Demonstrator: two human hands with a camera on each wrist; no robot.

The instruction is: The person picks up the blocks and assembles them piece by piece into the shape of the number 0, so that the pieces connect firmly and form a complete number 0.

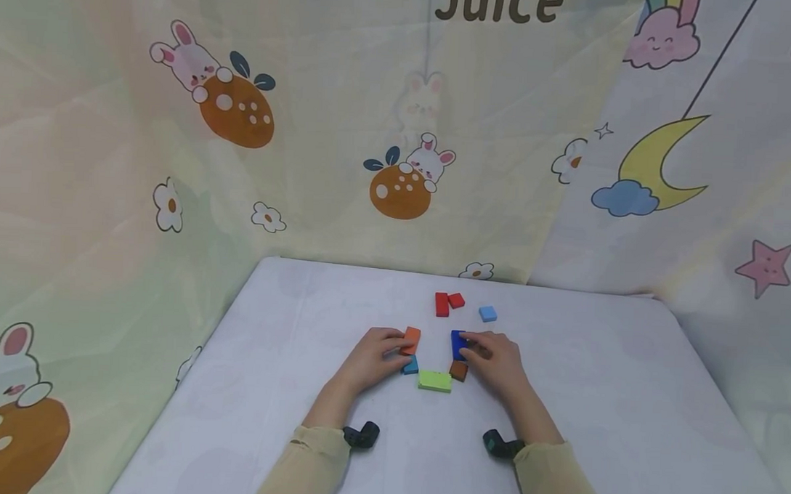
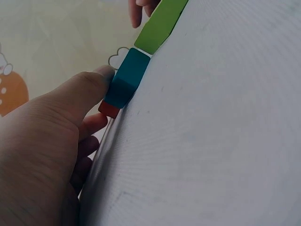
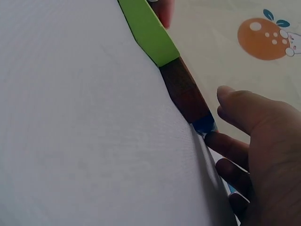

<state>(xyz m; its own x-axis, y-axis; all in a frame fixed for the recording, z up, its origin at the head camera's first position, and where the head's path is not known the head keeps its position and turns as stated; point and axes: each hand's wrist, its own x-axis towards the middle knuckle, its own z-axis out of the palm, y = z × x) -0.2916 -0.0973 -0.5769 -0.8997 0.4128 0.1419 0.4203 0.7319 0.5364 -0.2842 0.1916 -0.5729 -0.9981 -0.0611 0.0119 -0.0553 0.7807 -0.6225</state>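
In the head view, my left hand [image 1: 370, 359] lies at the left of the block arrangement, its fingertips at an orange block [image 1: 412, 339] and its thumb by a blue-teal block [image 1: 410, 364]. The left wrist view shows the thumb touching the teal block [image 2: 128, 77]. My right hand [image 1: 498, 360] is beside a dark blue block [image 1: 457, 344], fingers loosely bent. A fingertip touches that blue block [image 3: 205, 124] in the right wrist view, while the thumb stands off it. Between the hands are a brown block [image 1: 459, 370] and a lime green block [image 1: 434, 381].
Past the hands lie a red oblong block [image 1: 442, 304], a smaller red block [image 1: 456, 300] and a light blue block [image 1: 488, 313]. All rest on a white-covered table [image 1: 266, 388]. A printed cloth [image 1: 329, 92] hangs behind the table's far edge.
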